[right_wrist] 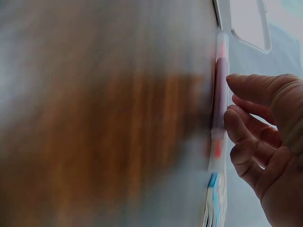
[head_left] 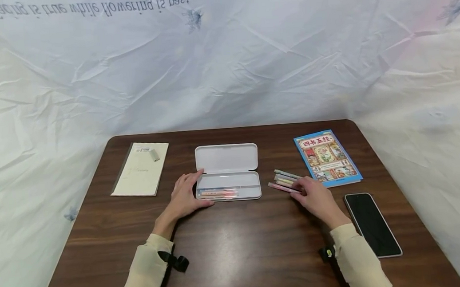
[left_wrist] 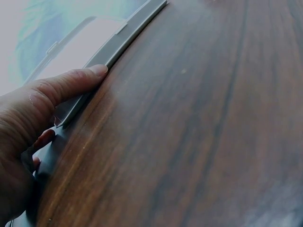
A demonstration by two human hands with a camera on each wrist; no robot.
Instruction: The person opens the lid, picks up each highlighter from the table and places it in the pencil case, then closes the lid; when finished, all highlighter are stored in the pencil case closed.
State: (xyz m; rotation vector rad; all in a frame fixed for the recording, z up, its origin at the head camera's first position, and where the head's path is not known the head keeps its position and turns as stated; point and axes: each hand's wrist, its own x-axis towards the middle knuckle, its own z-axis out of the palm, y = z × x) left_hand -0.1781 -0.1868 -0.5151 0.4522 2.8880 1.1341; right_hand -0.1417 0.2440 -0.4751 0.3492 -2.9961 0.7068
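A white pencil case (head_left: 227, 165) lies with its lid folded back, and several slim pens (head_left: 219, 193) are in its tray. My left hand (head_left: 186, 194) holds the case's left end, the thumb (left_wrist: 78, 82) against its front edge and a finger by the hinge. My right hand (head_left: 315, 198) is at a small bunch of pens (head_left: 283, 178) right of the case. In the right wrist view a pink pen (right_wrist: 220, 97) lies by the thumb and fingertips, which are apart; whether they touch it is unclear.
On the left lies a cream notebook (head_left: 141, 174) with an eraser (head_left: 154, 155) on it. A blue-edged book (head_left: 327, 158) lies beyond my right hand, and a dark phone (head_left: 372, 224) beside my right forearm. White sheeting (head_left: 225, 72) hangs behind the wooden table (head_left: 237, 249).
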